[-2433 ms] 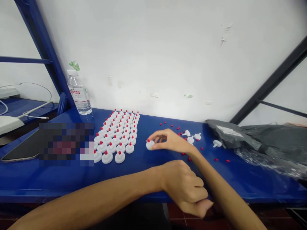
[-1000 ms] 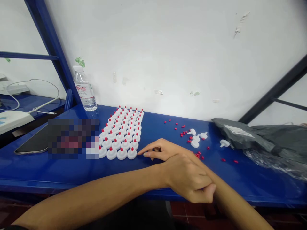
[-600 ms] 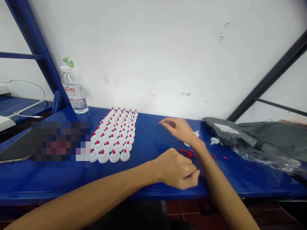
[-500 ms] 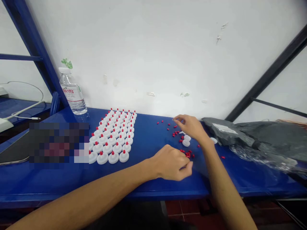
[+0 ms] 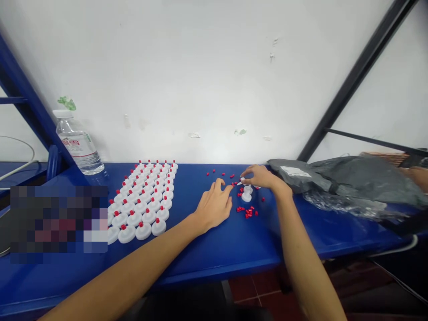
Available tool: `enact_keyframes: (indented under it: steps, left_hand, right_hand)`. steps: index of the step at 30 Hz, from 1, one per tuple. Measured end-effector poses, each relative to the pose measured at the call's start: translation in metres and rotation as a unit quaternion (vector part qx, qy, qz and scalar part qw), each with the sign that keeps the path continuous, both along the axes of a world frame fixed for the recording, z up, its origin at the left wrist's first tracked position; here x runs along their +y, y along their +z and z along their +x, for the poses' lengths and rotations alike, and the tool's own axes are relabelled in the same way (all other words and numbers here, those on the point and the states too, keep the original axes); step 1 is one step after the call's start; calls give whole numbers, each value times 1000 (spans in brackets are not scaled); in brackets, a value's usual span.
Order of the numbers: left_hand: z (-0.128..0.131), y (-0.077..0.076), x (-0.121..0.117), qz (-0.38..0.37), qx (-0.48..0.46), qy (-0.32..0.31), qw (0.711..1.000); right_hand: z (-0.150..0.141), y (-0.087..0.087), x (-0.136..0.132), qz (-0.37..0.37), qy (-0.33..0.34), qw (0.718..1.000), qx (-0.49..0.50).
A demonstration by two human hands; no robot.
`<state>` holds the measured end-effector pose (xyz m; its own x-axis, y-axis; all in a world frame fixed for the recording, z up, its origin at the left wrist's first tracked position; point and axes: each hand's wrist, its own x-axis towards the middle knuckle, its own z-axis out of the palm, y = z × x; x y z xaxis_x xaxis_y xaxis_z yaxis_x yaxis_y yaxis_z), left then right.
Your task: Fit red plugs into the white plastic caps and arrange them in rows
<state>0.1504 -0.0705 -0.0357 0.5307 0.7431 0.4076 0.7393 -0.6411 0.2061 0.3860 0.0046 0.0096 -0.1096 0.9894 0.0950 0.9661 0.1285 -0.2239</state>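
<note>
My left hand (image 5: 216, 203) is closed in a pinch on a small red cap (image 5: 233, 185). Facing it, my right hand (image 5: 259, 176) grips a white nozzle lid (image 5: 241, 180) by its wide part, the thin tip pointing left at the red cap. Whether tip and cap touch, I cannot tell. Just below my right hand lie a few loose white nozzle lids (image 5: 246, 196). Scattered around them on the blue table are several loose red caps (image 5: 249, 212). To the left stand rows of white lids (image 5: 142, 230), each topped with a red cap.
A water bottle (image 5: 78, 145) stands at the back left, before a white wall (image 5: 187, 80). Dark grey plastic bags (image 5: 354, 176) lie on the right of the blue table (image 5: 207, 254). A blurred-out patch (image 5: 60, 220) covers something at the left. Shelf posts rise on both sides.
My left hand has moved up and left from the near pile of red caps, now with a red cap at its fingertips. My right hand now shows a white nozzle lid. The view has shifted right.
</note>
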Motion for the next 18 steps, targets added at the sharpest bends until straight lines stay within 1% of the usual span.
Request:
enact_keyframes:
  steps: [3,6,10,14,18]
  left_hand:
    - [5,-4,9,2,33,2,999]
    - [8,-5,17,4,41,12,999]
    - [9,-4,23,6,35,-7,999]
    - [8,-3,24,10,16,-29,999]
    - [9,-5,26,-1,1,-39,999]
  right_hand:
    - [-2,-1,-1,-5,-27,1000,-2]
    - [-4,-4,-1,-7,-36,999,-3]
    - [-2,-7,0,2,-15,1000,0]
    - [2,-4,0,30,14,999,12]
    - [2,4,-4,79,39,993,79]
